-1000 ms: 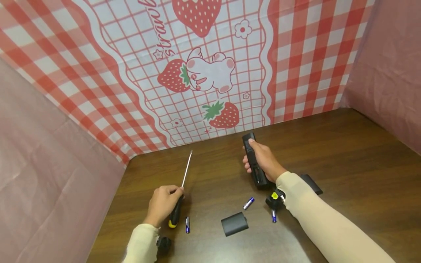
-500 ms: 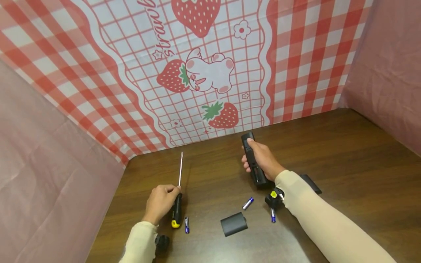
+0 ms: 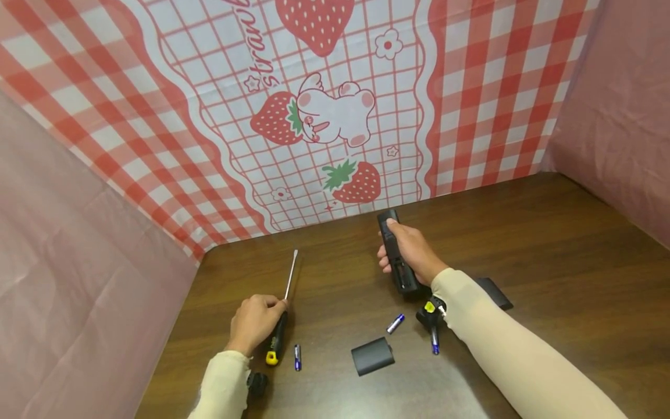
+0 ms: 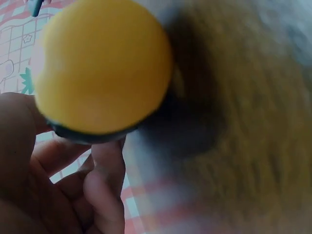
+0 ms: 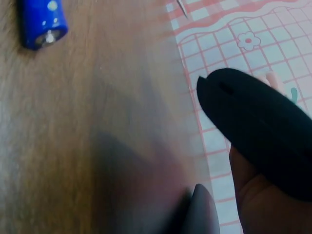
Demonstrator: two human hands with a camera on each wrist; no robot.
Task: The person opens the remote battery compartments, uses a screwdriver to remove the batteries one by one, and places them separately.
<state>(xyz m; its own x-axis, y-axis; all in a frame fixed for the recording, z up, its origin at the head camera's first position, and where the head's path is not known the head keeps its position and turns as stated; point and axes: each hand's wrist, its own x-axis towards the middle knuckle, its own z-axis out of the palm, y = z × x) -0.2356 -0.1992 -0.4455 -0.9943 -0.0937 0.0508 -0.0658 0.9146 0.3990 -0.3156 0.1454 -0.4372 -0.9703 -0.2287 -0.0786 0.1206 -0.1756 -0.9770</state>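
Note:
My left hand point(image 3: 255, 323) pinches a screwdriver point(image 3: 278, 337) near the top of its black handle. Its slim metal shaft points away toward the backdrop, and its yellow handle end fills much of the left wrist view. On the right, my right hand point(image 3: 420, 254) grips a black remote control point(image 3: 402, 273), with the thumb lying along its upper part. The remote's battery compartment is uncovered and faces up; what lies inside is too small to tell. In the right wrist view, the remote's dark end point(image 5: 258, 122) juts out from the palm.
Between the hands lie a blue-and-silver battery point(image 3: 298, 357), another battery point(image 3: 395, 323) and a black cover point(image 3: 373, 356). A third battery point(image 3: 435, 343) is below the right wrist. Another flat black piece point(image 3: 494, 293) sits beyond the right forearm. A strawberry-print cloth point(image 3: 335, 116) hangs behind the table.
The screwdriver's tip swung left, then back slightly right and nearer, while the left hand stayed almost in place. My right hand and the remote shifted a little left.

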